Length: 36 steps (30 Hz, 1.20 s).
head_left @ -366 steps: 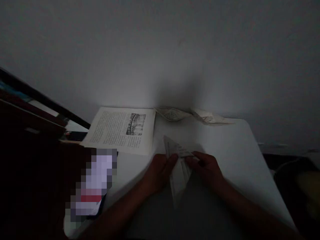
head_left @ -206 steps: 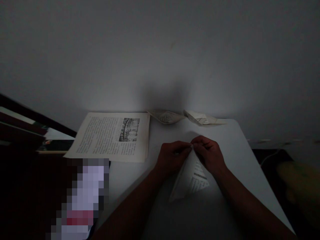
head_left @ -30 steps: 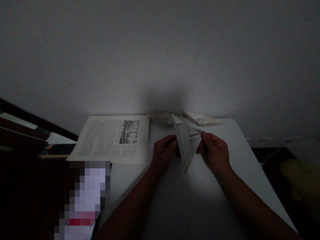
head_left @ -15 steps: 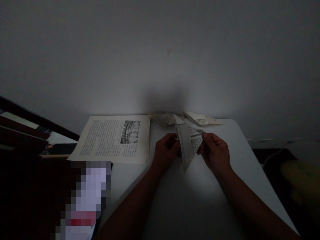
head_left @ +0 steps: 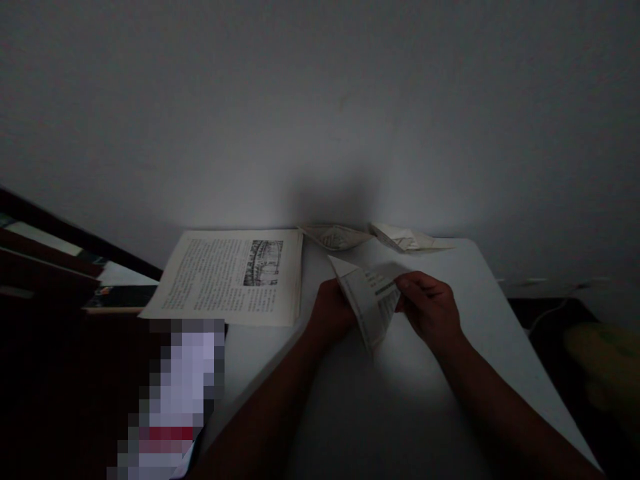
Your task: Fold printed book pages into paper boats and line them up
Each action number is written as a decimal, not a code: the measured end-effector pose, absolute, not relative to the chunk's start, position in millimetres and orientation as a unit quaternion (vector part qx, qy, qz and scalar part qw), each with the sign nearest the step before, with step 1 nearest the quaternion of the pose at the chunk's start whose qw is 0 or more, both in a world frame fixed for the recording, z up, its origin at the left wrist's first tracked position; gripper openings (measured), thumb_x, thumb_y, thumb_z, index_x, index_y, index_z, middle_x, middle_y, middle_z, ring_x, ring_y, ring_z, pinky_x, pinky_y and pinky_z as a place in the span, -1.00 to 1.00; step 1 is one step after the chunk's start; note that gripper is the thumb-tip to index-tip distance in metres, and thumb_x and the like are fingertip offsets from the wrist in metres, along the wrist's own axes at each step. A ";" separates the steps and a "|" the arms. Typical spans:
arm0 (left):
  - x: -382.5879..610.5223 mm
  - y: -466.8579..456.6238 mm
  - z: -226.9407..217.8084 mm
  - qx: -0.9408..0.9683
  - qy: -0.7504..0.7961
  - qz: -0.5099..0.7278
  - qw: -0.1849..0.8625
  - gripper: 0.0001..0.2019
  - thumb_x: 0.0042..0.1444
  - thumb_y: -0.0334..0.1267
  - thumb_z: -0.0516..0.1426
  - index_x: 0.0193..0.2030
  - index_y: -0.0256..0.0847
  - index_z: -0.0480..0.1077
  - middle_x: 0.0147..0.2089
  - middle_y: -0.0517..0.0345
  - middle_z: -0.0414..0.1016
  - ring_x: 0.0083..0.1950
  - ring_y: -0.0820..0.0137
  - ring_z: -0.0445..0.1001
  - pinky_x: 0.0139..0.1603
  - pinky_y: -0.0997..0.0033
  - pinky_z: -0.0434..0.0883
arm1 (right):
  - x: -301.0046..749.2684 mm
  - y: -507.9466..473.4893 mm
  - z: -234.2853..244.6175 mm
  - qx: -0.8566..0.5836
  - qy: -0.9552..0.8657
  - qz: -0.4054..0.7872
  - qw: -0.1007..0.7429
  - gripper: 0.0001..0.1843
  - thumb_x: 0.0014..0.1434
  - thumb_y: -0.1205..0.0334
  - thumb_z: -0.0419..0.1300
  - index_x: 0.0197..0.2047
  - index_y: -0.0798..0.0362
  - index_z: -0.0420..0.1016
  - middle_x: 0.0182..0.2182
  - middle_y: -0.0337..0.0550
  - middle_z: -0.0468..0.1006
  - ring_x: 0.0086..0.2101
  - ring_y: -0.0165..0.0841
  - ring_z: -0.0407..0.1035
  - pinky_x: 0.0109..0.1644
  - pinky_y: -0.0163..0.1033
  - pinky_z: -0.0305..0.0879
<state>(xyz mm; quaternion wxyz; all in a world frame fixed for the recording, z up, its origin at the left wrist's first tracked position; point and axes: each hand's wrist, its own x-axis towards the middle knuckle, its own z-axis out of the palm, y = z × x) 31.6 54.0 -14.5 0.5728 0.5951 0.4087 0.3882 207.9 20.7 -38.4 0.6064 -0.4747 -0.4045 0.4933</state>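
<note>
Between my two hands is a folded sheet of printed paper (head_left: pixel 373 300), held above the white table (head_left: pixel 425 413). My right hand (head_left: pixel 430 303) pinches its right corner between thumb and fingers. Behind the left side of the paper, my left hand (head_left: pixel 333 310) is closed on it, its fingertips mostly hidden. Two folded paper boats lie at the back against the wall: one boat (head_left: pixel 335 237) straight behind the held paper, the other boat (head_left: pixel 407 239) a little to the right.
A stack of printed pages (head_left: pixel 215 273) with a picture on top lies at the table's back left. Below it, at the left edge, is a pixelated bright object (head_left: pixel 175 393). The wall (head_left: pixel 330 120) rises directly behind the table. A yellowish item (head_left: pixel 600 360) is beyond the right edge.
The folded paper has tilted, its top point swinging left and toward me, uncovering the boat behind it. My left hand now sits more behind the paper. The view shifted slightly.
</note>
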 end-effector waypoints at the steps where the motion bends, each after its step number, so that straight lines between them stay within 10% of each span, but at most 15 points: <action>1: 30.6 55.1 -15.3 0.592 0.409 0.393 0.573 -0.77 -0.11 -0.26 0.29 -0.27 -0.31 0.55 -0.23 0.01 0.63 -0.19 0.19 0.58 -0.18 0.32 0.49 | 208.1 20.5 -38.2 -0.461 -0.410 0.500 0.608 -0.88 0.10 0.20 0.29 -0.30 0.06 0.58 -0.68 -0.27 0.47 -0.65 -0.45 0.28 -0.55 -0.32 0.15; 18: 26.2 57.9 -6.3 0.371 0.352 0.441 0.738 -0.64 -0.26 -0.22 0.34 -0.27 -0.33 0.50 -0.34 -0.02 0.60 -0.30 0.17 0.56 -0.23 0.22 0.47 | 199.8 19.0 -23.7 -0.425 -0.488 0.513 0.564 -0.60 -0.12 0.33 0.41 -0.14 -0.07 0.60 -0.56 -0.28 0.54 -0.56 -0.46 0.38 -0.50 -0.34 0.36; 36: 30.0 58.3 -13.3 0.467 0.348 0.422 0.695 -0.66 -0.16 -0.11 0.31 -0.29 -0.34 0.55 -0.33 -0.05 0.59 -0.19 0.12 0.54 -0.21 0.24 0.45 | 203.4 20.6 -28.8 -0.460 -0.460 0.504 0.568 -0.67 -0.11 0.32 0.40 -0.20 -0.06 0.61 -0.56 -0.27 0.55 -0.60 -0.45 0.37 -0.55 -0.33 0.33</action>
